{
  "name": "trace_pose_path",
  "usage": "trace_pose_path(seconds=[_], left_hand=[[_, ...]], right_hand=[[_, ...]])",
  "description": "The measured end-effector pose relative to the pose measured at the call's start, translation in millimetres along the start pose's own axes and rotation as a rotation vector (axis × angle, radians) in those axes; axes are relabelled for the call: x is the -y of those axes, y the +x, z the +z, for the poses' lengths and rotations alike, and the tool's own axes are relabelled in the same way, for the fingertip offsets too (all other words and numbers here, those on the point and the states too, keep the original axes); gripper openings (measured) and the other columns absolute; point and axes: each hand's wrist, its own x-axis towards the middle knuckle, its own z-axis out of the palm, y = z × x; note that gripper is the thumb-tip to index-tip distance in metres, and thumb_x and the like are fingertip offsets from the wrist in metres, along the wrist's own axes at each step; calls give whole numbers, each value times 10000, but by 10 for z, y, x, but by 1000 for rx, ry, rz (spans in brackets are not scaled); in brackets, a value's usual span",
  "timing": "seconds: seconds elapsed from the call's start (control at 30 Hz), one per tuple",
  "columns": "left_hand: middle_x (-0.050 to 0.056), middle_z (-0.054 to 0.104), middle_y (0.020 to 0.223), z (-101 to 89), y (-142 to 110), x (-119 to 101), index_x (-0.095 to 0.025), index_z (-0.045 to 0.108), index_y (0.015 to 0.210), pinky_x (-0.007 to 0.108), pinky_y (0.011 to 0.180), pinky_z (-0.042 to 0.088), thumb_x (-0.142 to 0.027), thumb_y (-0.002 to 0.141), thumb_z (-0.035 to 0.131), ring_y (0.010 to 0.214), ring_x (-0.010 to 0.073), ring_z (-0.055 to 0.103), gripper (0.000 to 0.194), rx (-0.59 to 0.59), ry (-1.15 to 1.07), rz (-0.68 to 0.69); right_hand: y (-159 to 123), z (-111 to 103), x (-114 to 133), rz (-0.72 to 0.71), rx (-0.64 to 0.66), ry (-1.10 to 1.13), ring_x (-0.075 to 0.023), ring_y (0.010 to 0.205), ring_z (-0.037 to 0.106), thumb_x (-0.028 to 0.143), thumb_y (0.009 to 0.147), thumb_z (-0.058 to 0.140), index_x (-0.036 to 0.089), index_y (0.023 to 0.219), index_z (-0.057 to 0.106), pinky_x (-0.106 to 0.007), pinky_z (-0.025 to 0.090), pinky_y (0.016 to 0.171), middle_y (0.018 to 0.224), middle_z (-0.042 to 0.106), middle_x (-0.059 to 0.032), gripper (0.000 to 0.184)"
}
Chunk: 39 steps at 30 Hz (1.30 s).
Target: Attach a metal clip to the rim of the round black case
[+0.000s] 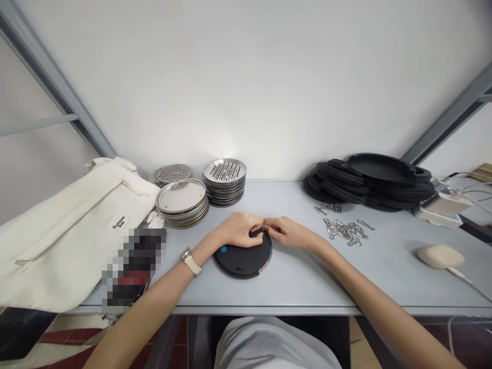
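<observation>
A flat black round disc point(242, 259) lies on the grey desk in front of me. It has a blue dot on its left side, a small slot near the front and a shiny, coloured strip along its right edge. My left hand point(242, 229) rests over its far side, with thumb and forefinger curled closed on the disc near the far right edge. My right hand point(282, 230) pinches at that same edge, its fingertips meeting those of the left. A tiny metallic bit shows between the fingertips, too small to make out.
Metal grater discs point(225, 171) and smooth metal discs point(181, 197) stand stacked at back left. Small metal clips point(346, 230) lie right, before piled black rings and discs point(376, 177). A cream bag point(77, 236) fills the left; a white corded device point(440, 255) sits far right.
</observation>
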Motion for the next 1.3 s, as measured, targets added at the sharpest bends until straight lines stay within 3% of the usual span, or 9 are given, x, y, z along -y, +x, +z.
trace_pose_path(seconds=[0.4, 0.67, 1.3], left_hand=[[-22, 507, 616, -43, -11, -5, -187, 448, 673, 269, 529, 231, -292, 825, 498, 555, 120, 400, 191, 18, -27, 3], [-26, 505, 631, -2, 7, -6, -189, 430, 676, 267, 532, 236, -295, 833, 496, 554, 117, 404, 201, -8, -18, -28], [-25, 516, 619, 4, 19, 17, -187, 446, 675, 269, 526, 224, -296, 820, 487, 547, 118, 405, 186, 31, -24, -22]], right_hand=[[13, -28, -15, 48, 13, 52, -93, 523, 330, 253, 864, 381, 166, 705, 504, -219, 276, 508, 568, 427, 44, 219], [13, -10, -36, 45, -33, 1, -87, 511, 325, 232, 861, 372, 180, 649, 423, -221, 269, 514, 547, 393, 54, 225], [8, -21, -18, -8, 3, -52, -86, 502, 334, 211, 880, 362, 153, 758, 543, -217, 287, 522, 563, 428, 44, 225]])
